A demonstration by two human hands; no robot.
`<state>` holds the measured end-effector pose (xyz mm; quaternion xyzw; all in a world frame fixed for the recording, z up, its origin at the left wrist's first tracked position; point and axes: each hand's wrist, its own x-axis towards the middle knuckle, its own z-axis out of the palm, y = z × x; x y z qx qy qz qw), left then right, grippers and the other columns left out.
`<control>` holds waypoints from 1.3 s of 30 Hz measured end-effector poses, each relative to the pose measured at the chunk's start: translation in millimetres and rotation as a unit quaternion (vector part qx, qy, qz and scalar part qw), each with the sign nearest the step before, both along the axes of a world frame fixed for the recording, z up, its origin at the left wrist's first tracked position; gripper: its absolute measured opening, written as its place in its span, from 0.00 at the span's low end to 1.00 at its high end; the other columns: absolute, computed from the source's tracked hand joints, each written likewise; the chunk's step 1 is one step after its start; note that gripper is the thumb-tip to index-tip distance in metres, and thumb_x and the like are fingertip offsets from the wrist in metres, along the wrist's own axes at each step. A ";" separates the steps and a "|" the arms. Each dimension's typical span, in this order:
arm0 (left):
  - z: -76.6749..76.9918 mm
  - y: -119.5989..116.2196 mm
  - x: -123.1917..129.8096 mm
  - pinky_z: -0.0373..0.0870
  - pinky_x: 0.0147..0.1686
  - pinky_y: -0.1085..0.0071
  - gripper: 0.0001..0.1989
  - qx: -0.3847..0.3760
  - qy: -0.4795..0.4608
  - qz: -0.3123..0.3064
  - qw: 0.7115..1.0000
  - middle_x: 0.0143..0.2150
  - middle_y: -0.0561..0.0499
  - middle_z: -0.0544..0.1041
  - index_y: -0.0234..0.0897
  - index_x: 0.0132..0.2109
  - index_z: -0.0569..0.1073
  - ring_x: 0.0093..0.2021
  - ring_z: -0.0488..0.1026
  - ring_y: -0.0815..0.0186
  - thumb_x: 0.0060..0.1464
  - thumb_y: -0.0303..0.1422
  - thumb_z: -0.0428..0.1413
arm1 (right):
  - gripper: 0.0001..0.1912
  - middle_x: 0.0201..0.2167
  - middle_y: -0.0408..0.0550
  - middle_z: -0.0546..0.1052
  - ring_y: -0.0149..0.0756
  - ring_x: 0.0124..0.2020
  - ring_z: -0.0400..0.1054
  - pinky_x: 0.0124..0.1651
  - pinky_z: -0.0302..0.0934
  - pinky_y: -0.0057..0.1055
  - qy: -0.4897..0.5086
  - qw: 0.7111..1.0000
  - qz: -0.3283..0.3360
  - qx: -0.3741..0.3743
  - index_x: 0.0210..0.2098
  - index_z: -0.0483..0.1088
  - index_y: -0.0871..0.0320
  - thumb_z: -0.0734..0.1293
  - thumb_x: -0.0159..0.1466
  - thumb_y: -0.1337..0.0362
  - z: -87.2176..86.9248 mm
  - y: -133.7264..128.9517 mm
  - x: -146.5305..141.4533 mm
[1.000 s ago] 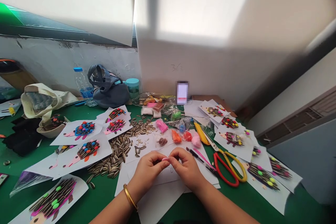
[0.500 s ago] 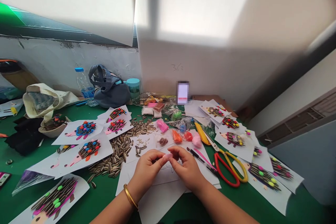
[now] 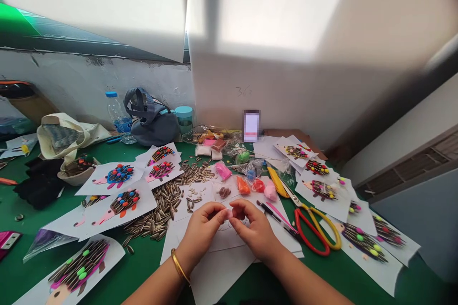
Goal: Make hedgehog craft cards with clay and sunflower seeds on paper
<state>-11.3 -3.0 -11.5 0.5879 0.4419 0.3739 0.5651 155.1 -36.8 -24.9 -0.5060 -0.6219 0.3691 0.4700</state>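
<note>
Between my two hands, over the white paper [image 3: 222, 274], is a small piece of pale pink clay [image 3: 228, 214]. My left hand [image 3: 205, 228] pinches it between thumb and forefinger, and a gold bangle circles that wrist. My right hand [image 3: 255, 231] meets the clay from the other side, its thumb and fingers curled against it. Part of a line drawing shows behind the fingertips. Just beyond the hands lie wrapped lumps of brown clay [image 3: 224, 192], orange clay [image 3: 243, 185], red clay [image 3: 258, 185] and light pink clay [image 3: 270, 192].
Sunflower seeds [image 3: 161, 209] are heaped left of the paper. Scissors [image 3: 311, 224], a yellow cutter [image 3: 277, 182] and pens [image 3: 277, 219] lie to the right. Seed-and-clay hedgehog pictures [image 3: 121, 209] flank both sides. A bag [image 3: 153, 126], bottle [image 3: 119, 116] and phone [image 3: 251, 126] stand at the back.
The view has shifted slightly, so the table items appear a little further right. Both hands remain together at the pink clay, with the fingertips slightly moved around it.
</note>
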 end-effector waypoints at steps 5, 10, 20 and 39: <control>-5.4 -1.3 2.7 0.70 0.40 0.67 0.18 -0.022 -0.020 0.001 1.000 0.38 0.47 0.79 0.37 0.44 0.78 0.39 0.73 0.61 0.51 0.43 0.62 | 0.14 0.34 0.44 0.73 0.33 0.35 0.67 0.41 0.64 0.30 0.020 1.000 -0.021 0.005 0.49 0.68 0.55 0.65 0.63 0.62 -2.7 -0.3 -0.7; -7.8 -1.4 1.1 0.69 0.42 0.66 0.16 0.019 0.012 -0.012 1.000 0.41 0.46 0.78 0.39 0.46 0.78 0.41 0.73 0.60 0.54 0.43 0.60 | 0.18 0.32 0.42 0.72 0.32 0.34 0.67 0.43 0.64 0.30 0.002 1.000 -0.008 0.022 0.53 0.66 0.53 0.64 0.64 0.64 -5.2 -0.8 -1.2; -5.3 -0.3 2.4 0.69 0.44 0.66 0.14 -0.023 -0.020 -0.015 0.999 0.40 0.46 0.79 0.37 0.40 0.78 0.42 0.74 0.60 0.53 0.42 0.61 | 0.17 0.34 0.44 0.73 0.33 0.36 0.68 0.43 0.64 0.31 0.002 1.000 -0.008 0.010 0.53 0.67 0.54 0.63 0.65 0.62 -2.3 -0.6 0.0; 3.5 -0.8 5.2 0.69 0.39 0.70 0.27 -0.060 -0.107 0.019 0.992 0.31 0.54 0.74 0.39 0.53 0.69 0.35 0.72 0.67 0.47 0.39 0.66 | 0.12 0.33 0.46 0.75 0.35 0.35 0.67 0.38 0.61 0.30 0.063 0.995 -0.001 -0.071 0.37 0.72 0.57 0.66 0.65 0.54 -0.2 2.4 3.1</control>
